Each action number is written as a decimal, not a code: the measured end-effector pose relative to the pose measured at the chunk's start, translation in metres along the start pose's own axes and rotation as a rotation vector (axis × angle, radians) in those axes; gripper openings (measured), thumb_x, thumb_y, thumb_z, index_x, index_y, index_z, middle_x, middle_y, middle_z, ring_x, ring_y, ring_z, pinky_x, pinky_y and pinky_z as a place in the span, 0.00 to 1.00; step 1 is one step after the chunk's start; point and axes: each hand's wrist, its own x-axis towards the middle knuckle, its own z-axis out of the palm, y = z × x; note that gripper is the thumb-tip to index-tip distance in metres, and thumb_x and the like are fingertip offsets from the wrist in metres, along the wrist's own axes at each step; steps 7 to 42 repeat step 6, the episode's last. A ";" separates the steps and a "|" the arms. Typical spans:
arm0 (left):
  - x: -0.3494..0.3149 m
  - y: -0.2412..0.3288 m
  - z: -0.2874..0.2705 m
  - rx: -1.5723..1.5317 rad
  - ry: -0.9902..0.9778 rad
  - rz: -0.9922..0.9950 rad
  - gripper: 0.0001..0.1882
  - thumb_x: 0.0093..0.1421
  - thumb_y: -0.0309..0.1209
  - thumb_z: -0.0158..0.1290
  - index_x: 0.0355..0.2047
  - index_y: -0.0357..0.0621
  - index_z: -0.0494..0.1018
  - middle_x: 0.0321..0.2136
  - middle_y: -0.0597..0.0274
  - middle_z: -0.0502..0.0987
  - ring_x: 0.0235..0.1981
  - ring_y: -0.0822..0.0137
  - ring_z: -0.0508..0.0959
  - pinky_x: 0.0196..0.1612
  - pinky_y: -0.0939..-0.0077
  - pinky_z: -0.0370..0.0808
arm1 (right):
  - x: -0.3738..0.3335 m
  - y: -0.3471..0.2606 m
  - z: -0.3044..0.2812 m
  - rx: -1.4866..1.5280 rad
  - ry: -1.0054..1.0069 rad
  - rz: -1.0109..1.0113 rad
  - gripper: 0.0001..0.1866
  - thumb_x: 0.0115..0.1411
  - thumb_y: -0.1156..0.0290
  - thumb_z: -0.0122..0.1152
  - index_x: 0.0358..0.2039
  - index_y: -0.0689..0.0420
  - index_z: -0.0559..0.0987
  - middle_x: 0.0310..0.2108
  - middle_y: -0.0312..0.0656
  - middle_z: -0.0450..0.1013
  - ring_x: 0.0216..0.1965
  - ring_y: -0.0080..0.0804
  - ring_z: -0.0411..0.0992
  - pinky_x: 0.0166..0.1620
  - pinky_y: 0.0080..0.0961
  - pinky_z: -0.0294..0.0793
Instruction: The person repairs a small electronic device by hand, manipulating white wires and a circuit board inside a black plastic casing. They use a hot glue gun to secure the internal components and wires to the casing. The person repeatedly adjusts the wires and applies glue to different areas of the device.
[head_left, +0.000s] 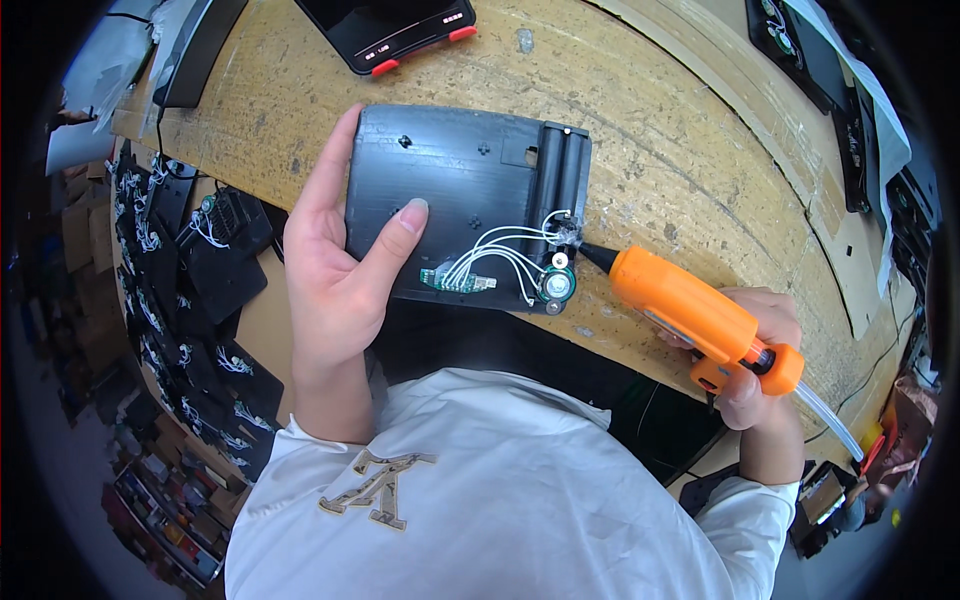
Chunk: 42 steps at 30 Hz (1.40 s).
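My left hand (345,250) grips a black plastic panel (440,180) by its left side, thumb across its face and fingers behind it. White wires (505,245) run over the panel from a small green circuit board (458,281) to parts along the right edge, among them a round component (557,285) near the lower right corner. In my right hand (755,330) is an orange glue gun (690,305) with a clear glue stick (830,422) out of its back. The gun's dark nozzle meets the panel's right edge beside the wire ends, where a shiny clear blob shows.
A worn wooden table (680,130) spreads beneath. At the back, a dark-screened device (390,30) rests on red feet. Many similar black panels with wires (190,330) are laid out at the left. Cardboard (840,270) and more black parts (855,150) lie along the right.
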 end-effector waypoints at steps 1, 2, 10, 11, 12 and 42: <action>0.000 -0.001 -0.001 -0.002 -0.004 0.001 0.36 0.58 0.16 0.55 0.65 0.23 0.53 0.58 0.46 0.69 0.58 0.64 0.70 0.62 0.72 0.63 | -0.001 0.001 -0.001 -0.018 -0.001 0.002 0.37 0.55 0.31 0.57 0.25 0.61 0.78 0.16 0.37 0.67 0.16 0.34 0.68 0.21 0.29 0.64; 0.001 0.000 -0.001 0.001 0.000 0.014 0.36 0.58 0.16 0.55 0.65 0.23 0.53 0.58 0.46 0.69 0.59 0.63 0.70 0.63 0.71 0.62 | -0.001 0.002 -0.003 -0.036 -0.005 0.015 0.37 0.55 0.31 0.57 0.25 0.61 0.78 0.16 0.37 0.68 0.16 0.34 0.69 0.22 0.29 0.65; 0.000 0.002 -0.004 0.174 -0.044 0.108 0.38 0.59 0.18 0.57 0.67 0.27 0.53 0.62 0.47 0.65 0.64 0.62 0.64 0.67 0.70 0.56 | 0.008 -0.004 -0.001 -0.010 0.033 0.034 0.38 0.56 0.30 0.54 0.27 0.60 0.81 0.18 0.37 0.73 0.19 0.32 0.73 0.23 0.25 0.68; 0.000 0.002 -0.004 0.174 -0.044 0.108 0.38 0.59 0.18 0.57 0.67 0.27 0.53 0.62 0.47 0.65 0.64 0.62 0.64 0.67 0.70 0.56 | 0.008 -0.004 -0.001 -0.010 0.033 0.034 0.38 0.56 0.30 0.54 0.27 0.60 0.81 0.18 0.37 0.73 0.19 0.32 0.73 0.23 0.25 0.68; 0.000 0.002 -0.004 0.174 -0.044 0.108 0.38 0.59 0.18 0.57 0.67 0.27 0.53 0.62 0.47 0.65 0.64 0.62 0.64 0.67 0.70 0.56 | 0.008 -0.004 -0.001 -0.010 0.033 0.034 0.38 0.56 0.30 0.54 0.27 0.60 0.81 0.18 0.37 0.73 0.19 0.32 0.73 0.23 0.25 0.68; 0.000 0.002 -0.004 0.174 -0.044 0.108 0.38 0.59 0.18 0.57 0.67 0.27 0.53 0.62 0.47 0.65 0.64 0.62 0.64 0.67 0.70 0.56 | 0.008 -0.004 -0.001 -0.010 0.033 0.034 0.38 0.56 0.30 0.54 0.27 0.60 0.81 0.18 0.37 0.73 0.19 0.32 0.73 0.23 0.25 0.68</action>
